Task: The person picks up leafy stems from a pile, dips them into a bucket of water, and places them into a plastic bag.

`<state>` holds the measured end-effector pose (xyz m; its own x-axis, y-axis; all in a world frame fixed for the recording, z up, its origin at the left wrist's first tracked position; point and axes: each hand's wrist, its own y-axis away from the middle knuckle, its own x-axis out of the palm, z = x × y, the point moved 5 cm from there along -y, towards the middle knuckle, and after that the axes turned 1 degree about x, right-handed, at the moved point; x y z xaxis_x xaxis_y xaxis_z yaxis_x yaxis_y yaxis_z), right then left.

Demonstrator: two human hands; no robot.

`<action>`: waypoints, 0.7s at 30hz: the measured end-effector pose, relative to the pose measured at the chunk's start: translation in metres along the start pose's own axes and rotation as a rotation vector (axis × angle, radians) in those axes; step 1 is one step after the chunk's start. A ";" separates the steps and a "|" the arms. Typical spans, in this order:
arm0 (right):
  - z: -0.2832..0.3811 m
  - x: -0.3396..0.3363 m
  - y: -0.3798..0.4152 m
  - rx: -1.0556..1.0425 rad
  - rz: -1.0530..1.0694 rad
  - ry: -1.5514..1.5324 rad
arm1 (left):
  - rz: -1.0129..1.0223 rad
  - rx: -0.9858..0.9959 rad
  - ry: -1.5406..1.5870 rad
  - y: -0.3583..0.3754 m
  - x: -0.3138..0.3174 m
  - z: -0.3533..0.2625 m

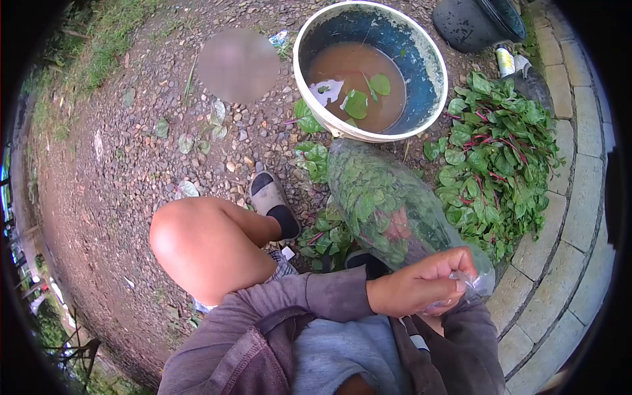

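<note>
A clear plastic bag point(362, 197) full of green leaves lies slanting in front of me, its far end by the bucket's rim. My left hand point(424, 280) is closed on the bag's gathered mouth at the near right end. The right sleeve runs up to the bag's mouth beneath my left hand. Through the plastic, my right hand point(397, 227) shows as a pinkish patch among the leaves; its fingers are too blurred to make out. Right of the bag is a large heap of leafy greens point(494, 164) with reddish-purple stems.
A big bucket point(304, 79) holds brown water with a few floating leaves. Behind the heap stand a black tub point(464, 26) and a yellow-and-white can point(505, 60). Paving blocks point(553, 263) edge the right side. Loose leaves point(313, 161) lie on gravel near my sandalled foot point(270, 197).
</note>
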<state>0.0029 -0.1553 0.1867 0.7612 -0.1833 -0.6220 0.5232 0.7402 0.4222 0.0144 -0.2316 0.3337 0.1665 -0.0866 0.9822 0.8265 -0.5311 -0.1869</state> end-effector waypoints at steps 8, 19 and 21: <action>0.007 -0.025 -0.021 -0.022 -0.133 0.094 | -0.406 0.015 -0.613 0.003 -0.004 -0.072; 0.015 -0.061 0.206 0.335 -1.140 0.435 | -0.688 -0.150 -1.634 0.067 -0.073 -0.088; -0.007 -0.036 0.210 0.530 -1.271 0.452 | -0.676 -0.182 -1.050 0.063 -0.079 -0.070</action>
<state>0.0826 0.0113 0.2929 -0.4481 -0.2313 -0.8635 0.8939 -0.1039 -0.4361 0.0157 -0.3168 0.2451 0.1552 0.9124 0.3787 0.8413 -0.3230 0.4334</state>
